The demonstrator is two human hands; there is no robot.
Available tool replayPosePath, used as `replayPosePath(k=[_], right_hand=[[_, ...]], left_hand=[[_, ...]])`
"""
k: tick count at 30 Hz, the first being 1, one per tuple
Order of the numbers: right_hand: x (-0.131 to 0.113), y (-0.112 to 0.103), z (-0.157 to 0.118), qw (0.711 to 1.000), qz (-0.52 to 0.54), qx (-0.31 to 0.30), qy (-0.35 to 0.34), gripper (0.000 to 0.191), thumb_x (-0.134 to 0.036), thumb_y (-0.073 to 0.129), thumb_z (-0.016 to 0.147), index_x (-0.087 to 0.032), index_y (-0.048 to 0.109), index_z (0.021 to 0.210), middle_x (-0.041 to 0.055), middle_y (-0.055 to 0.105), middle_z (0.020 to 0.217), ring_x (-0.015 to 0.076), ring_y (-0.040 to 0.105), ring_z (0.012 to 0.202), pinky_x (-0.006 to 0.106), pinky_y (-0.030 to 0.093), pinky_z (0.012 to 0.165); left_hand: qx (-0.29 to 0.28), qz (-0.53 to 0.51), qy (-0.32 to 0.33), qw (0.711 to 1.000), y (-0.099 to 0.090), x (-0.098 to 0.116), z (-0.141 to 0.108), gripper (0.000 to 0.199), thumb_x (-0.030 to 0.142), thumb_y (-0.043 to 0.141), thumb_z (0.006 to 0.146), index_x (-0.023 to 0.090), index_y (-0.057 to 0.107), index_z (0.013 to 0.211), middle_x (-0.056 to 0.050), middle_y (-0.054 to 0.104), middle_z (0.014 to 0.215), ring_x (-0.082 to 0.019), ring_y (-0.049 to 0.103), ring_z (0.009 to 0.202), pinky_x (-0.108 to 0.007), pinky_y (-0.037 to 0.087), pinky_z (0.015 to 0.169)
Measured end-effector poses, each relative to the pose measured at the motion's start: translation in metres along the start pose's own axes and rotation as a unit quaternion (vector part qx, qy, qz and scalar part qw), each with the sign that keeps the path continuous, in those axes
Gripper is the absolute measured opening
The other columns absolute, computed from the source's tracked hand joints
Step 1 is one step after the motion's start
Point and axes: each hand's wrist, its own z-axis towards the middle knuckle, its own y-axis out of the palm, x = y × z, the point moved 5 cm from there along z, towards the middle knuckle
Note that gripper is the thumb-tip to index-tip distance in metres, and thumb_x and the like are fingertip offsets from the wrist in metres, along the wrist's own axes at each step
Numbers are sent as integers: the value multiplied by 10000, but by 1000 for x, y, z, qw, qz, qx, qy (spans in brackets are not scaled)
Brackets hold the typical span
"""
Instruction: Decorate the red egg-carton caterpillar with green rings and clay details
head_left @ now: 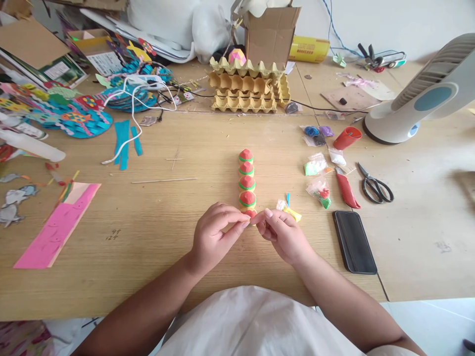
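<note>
A row of several egg-carton cups [247, 183], red on top with green bands and yellow lower rims, runs down the middle of the table. Both hands meet at its near end, partly covering the nearest cup [251, 213]. Thumb and forefinger of my left hand [217, 232] are pinched together there; whatever lies between them is too small to name. My right hand [285, 232] has its fingers curled and its fingertips close to the left ones, and its grip is also unclear. Just beyond the right hand lie a yellow piece of clay [292, 213] and a small blue strip [288, 199].
On the right lie a phone [355, 242], scissors [375, 185], a red cutter [347, 189], clay bags [319, 192] and a fan [415, 99]. Egg cartons [243, 101] stand behind. Leftward are a thin stick [163, 180], blue strips [122, 143] and pink card [55, 230].
</note>
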Motion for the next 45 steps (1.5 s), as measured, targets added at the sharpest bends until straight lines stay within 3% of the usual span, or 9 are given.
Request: replayPosePath(k=[7, 12, 21, 26, 34, 39, 45], right_hand=[[1, 0, 0, 1000, 5, 3, 6, 515, -658, 738, 843, -150, 776, 770, -20, 519, 619, 66, 297, 513, 282, 142, 520], [1, -1, 0, 1000, -1, 6, 7, 518, -658, 731, 841, -149, 754, 745, -17, 520, 615, 71, 294, 518, 285, 147, 518], [2, 0, -1, 1000, 2, -3, 6, 502, -653, 765, 827, -154, 778, 768, -17, 528, 619, 75, 307, 526, 278, 165, 516], [0, 2, -3, 1000, -16, -21, -6, 396, -571, 862, 774, -183, 781, 777, -23, 566, 631, 90, 364, 572, 268, 268, 533], [0, 4, -2, 1000, 2, -23, -2, 310, -479, 925, 726, -210, 792, 800, 27, 743, 793, 153, 626, 755, 301, 480, 706], [-3, 3, -3, 1000, -12, -9, -22, 326, -499, 895, 753, -204, 755, 763, -9, 642, 670, 126, 525, 648, 277, 422, 604], [-6, 2, -3, 999, -17, -7, -26, 330, -502, 882, 752, -206, 737, 753, -15, 581, 651, 129, 478, 647, 278, 367, 582]], left_hand=[[-8, -24, 0, 1000, 0, -1, -2, 129, 95, 757, 908, 218, 720, 919, 8, 727, 788, -146, 656, 746, -317, 534, 738], [-8, -13, 2, 1000, 1, 0, 0, 148, 83, 729, 928, 225, 735, 966, -5, 763, 871, -144, 684, 780, -312, 543, 749], [-16, -12, 15, 1000, 2, 3, 2, 112, 118, 732, 934, 229, 733, 953, -3, 769, 844, -145, 693, 754, -310, 549, 736], [-13, -13, 10, 1000, 3, 4, 2, 103, 140, 767, 920, 229, 734, 960, -4, 765, 852, -148, 703, 773, -303, 560, 744], [-24, 31, 52, 998, 4, 7, 3, 112, 144, 772, 918, 232, 737, 978, -8, 774, 851, -146, 680, 746, -295, 545, 710], [-34, 16, 53, 998, 3, 7, 3, 172, 163, 762, 925, 240, 746, 1078, -26, 790, 917, -158, 686, 778, -311, 555, 733], [-56, -76, -15, 995, 2, -1, 1, 188, 165, 683, 977, 243, 764, 1128, -43, 778, 962, -170, 699, 861, -334, 577, 803]])
